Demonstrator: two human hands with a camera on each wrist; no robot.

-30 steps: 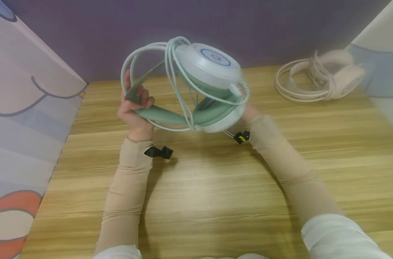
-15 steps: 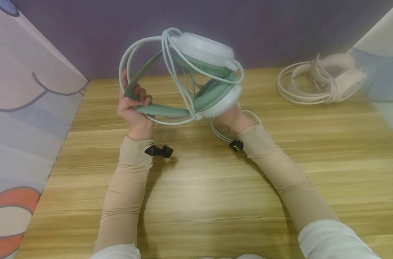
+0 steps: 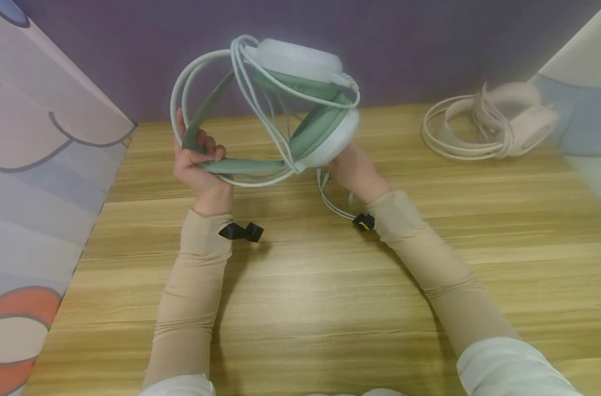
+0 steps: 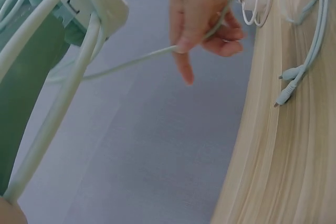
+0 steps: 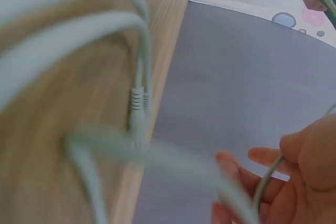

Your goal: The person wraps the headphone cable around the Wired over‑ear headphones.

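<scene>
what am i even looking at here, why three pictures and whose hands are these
These are three cameras filming one person at the same moment. There is no machine, just two bare hands in beige sleeves.

The big picture comes from a camera on the person's head, looking down at a wooden table. The other two come from cameras strapped to each wrist, so they look close and tilted.

The left hand grips the green headband of a white and green headset, held up above the table. Its pale cable is wound around the headset. The right hand, seen from the left wrist camera, pinches a loose stretch of that cable. The cable's plugs dangle by the table.

A second, pinkish headset lies on the table at the far right.
</scene>
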